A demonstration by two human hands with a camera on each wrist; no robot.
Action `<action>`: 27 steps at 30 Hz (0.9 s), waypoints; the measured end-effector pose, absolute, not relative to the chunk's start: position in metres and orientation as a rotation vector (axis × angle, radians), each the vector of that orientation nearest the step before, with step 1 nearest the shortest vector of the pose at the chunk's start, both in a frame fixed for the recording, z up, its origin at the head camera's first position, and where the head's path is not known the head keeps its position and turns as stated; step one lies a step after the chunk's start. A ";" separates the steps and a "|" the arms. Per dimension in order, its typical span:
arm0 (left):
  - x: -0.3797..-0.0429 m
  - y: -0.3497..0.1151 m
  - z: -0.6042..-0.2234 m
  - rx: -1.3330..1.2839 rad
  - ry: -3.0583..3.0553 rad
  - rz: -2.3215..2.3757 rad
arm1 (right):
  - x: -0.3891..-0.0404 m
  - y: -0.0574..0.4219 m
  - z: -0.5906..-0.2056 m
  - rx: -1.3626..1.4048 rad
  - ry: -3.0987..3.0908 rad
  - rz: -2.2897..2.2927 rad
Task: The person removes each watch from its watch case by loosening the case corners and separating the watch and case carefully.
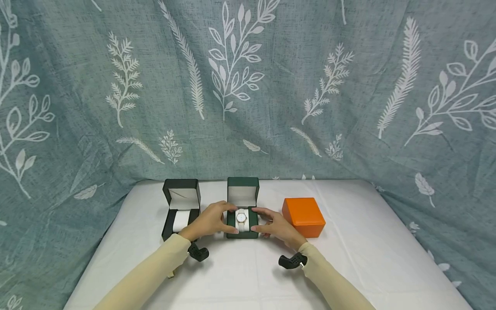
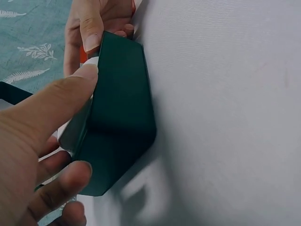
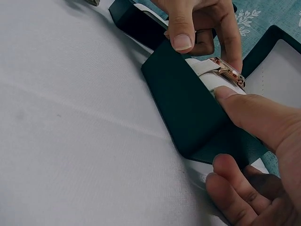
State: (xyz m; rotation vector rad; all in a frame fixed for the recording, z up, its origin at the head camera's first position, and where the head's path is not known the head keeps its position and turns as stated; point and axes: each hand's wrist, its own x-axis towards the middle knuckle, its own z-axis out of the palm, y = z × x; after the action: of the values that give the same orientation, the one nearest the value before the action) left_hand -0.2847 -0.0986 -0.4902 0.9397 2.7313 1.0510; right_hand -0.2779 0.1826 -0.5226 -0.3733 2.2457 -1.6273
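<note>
- Green box [image 1: 242, 235] open on the desk [image 1: 248, 275], with its lid [image 1: 243, 183] raised at the far side.
- The watch [image 1: 242, 218] lies face up inside the green box, round a white cushion [image 1: 247, 224].
- The step in hand appears to be settling the cushioned watch into the green box, though lifting it out would look alike.
- If settling, the next move probably calls for even pressure from both sides, then fingers clear of the lid.
- The left hand [image 1: 213, 218] is at the green box's left side, the right hand [image 1: 278, 224] at its right; each grip is wide, thumb near the front rim, forefinger toward the back.
- The watch lies between the 2 grips.
- Left of the green box stands an open black box [image 1: 168, 230]; right, a closed orange box [image 1: 306, 215].
</note>
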 end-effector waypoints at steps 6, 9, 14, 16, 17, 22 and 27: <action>-0.288 -0.095 -0.490 0.946 2.751 1.006 | -0.278 0.183 -0.523 -0.379 2.250 -1.628; -0.289 -0.094 -0.490 0.994 2.772 0.942 | -0.277 0.183 -0.523 -0.370 2.249 -1.624; -0.290 -0.092 -0.486 1.021 2.810 0.804 | -0.277 0.183 -0.522 -0.361 2.247 -1.625; -0.291 -0.091 -0.486 1.002 2.808 0.757 | -0.278 0.183 -0.522 -0.358 2.247 -1.624; -0.291 -0.091 -0.485 0.994 2.803 0.741 | -0.278 0.183 -0.523 -0.357 2.248 -1.622; -0.292 -0.091 -0.486 0.999 2.793 0.673 | -0.279 0.182 -0.524 -0.354 2.249 -1.621; -0.293 -0.089 -0.484 0.985 2.797 0.651 | -0.279 0.183 -0.524 -0.362 2.246 -1.617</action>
State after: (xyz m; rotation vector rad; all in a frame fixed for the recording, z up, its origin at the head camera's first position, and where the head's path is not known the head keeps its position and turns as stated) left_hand -0.2934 -0.0890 -0.4837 0.9849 2.7975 0.6506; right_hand -0.2793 0.1825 -0.5242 -0.3625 2.2461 -1.6168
